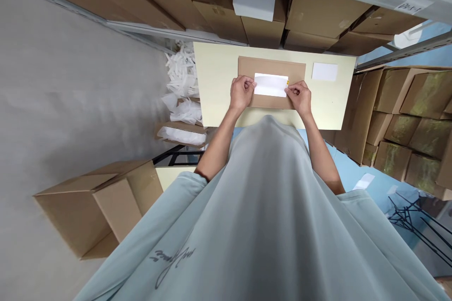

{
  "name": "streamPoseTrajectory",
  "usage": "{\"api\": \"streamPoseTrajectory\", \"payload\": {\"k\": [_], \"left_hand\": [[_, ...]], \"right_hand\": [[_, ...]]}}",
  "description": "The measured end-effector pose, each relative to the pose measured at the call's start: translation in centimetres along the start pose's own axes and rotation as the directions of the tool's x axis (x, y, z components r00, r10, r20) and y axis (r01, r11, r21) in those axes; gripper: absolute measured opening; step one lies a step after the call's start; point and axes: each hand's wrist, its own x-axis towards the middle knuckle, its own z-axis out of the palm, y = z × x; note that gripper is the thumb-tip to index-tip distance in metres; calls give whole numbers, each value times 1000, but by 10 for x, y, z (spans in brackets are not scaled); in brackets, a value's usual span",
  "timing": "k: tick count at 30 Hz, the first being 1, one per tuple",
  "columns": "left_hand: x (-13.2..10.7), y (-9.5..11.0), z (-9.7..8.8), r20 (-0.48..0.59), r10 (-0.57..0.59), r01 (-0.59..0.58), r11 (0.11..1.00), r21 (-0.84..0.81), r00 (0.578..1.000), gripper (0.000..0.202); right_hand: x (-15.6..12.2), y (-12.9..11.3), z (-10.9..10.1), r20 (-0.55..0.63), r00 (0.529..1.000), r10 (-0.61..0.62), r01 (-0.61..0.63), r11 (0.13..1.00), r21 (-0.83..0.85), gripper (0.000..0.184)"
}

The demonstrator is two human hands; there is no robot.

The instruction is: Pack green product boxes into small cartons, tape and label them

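A flat piece of brown cardboard (275,65) lies on the pale yellow tabletop (219,70) in front of me. Over its middle is a white paper slip (271,85) with a small yellow mark at its right end. My left hand (242,91) pinches the slip's left edge between thumb and finger. At the right edge, my right hand (299,96) pinches it the same way. Whether the slip touches the cardboard all over, I cannot tell. Another white slip (324,71) lies on the table to the right of the cardboard.
Cardboard boxes (325,9) fill the shelf behind the table. White packing scraps (181,70) are heaped at the left, above a white-filled open carton (181,135). An open empty box (102,202) stands at lower left. Stacked cartons (406,122) stand at right.
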Motion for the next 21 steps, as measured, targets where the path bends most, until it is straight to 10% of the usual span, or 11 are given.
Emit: {"api": "streamPoseTrajectory", "payload": {"k": [21], "left_hand": [[-17, 11, 2, -40, 19, -17, 998, 55, 999, 36]], "right_hand": [[-12, 10, 17, -94, 991, -95, 81, 986, -147, 19]]}}
